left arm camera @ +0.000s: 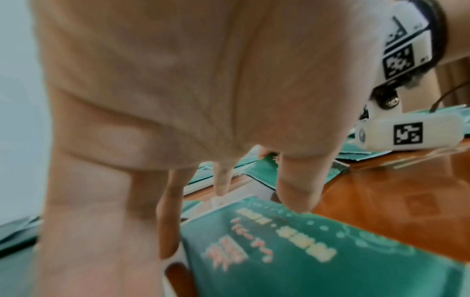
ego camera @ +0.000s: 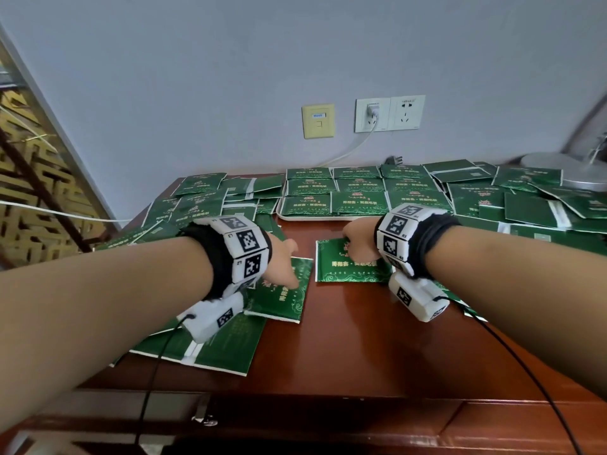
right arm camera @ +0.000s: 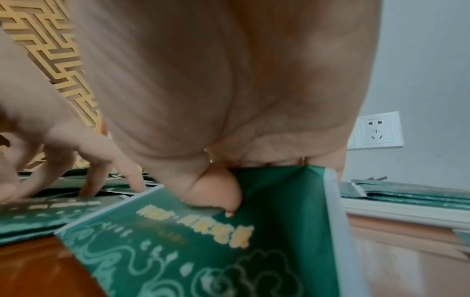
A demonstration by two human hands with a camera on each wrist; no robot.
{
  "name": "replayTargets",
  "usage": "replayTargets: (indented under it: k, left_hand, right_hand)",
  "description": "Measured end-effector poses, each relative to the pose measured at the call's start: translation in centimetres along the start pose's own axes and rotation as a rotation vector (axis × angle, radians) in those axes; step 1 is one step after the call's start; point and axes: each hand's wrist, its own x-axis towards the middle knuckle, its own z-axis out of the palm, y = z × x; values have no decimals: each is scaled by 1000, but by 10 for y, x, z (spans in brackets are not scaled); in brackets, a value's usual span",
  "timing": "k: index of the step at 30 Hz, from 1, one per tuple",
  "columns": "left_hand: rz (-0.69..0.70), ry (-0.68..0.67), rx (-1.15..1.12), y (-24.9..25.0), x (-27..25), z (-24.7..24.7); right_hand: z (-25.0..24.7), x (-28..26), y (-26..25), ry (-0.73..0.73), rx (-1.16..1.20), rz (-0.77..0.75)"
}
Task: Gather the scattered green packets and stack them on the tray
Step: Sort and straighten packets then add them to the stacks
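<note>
Two green packets lie on the wooden table in front of a white tray (ego camera: pixel 308 219) that holds rows of green packets. My left hand (ego camera: pixel 282 261) is on the left packet (ego camera: pixel 285 297): its fingers (left arm camera: pixel 297 193) reach down to the far edge and the thumb (left arm camera: pixel 167 231) sits at the left edge. My right hand (ego camera: pixel 359 241) pinches the right packet (ego camera: pixel 351 267). Its thumb (right arm camera: pixel 216 193) presses on the printed face (right arm camera: pixel 203 251) and the other fingers curl behind the far edge, which bends upward.
Many more green packets lie scattered left (ego camera: pixel 197 198) and right (ego camera: pixel 525 205) of the tray, and some under my left wrist (ego camera: pixel 213 349). A metal lamp base (ego camera: pixel 574 172) stands at the back right. Bare wood (ego camera: pixel 345 330) runs to the front edge.
</note>
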Motion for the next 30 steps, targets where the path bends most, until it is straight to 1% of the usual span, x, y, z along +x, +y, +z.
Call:
replayTargets:
  k: [5,7,9,11,12,14,18,20,22,24,27,28,30]
  left_hand:
    - [88,30,27,18,18,11]
    - [117,70,-8,25,20,17]
    - [92,95,19,29,23,23]
    - [8,88,61,31,25,25]
    - [-34,75,63,32,25,25]
    - [-68,39,28,31,24,21]
    - [-30,6,-77,28,25,18]
    - [-14,-4,-95,26,28,22]
    - [4,-6,-105,26,30,26]
    - [21,30,-88,23,32,24]
    - [39,110,-80,15,36,8]
    - [48,147,-87,11,39,0]
    - [53,248,-73,5,46,-16]
  right_hand:
    - [-3,-7,13,43,22,49]
    - [-1,-11,16,47,28,52]
    - [0,-15,14,-11,71,31]
    - [1,-20,11,-82,104,24]
    - [1,-21,10,-87,109,24]
    - [5,-21,7,-87,85,11]
    - [14,-20,2,-29,98,22]
    - [14,-25,3,-26,183,63]
    - [9,-30,12,-45,295,30]
    - [3,-32,21,-57,239,-26]
    - [-3,-29,29,11,55,-15]
    - [-4,-28,29,42,32,-9]
    - [-6,-23,33,111,81,0]
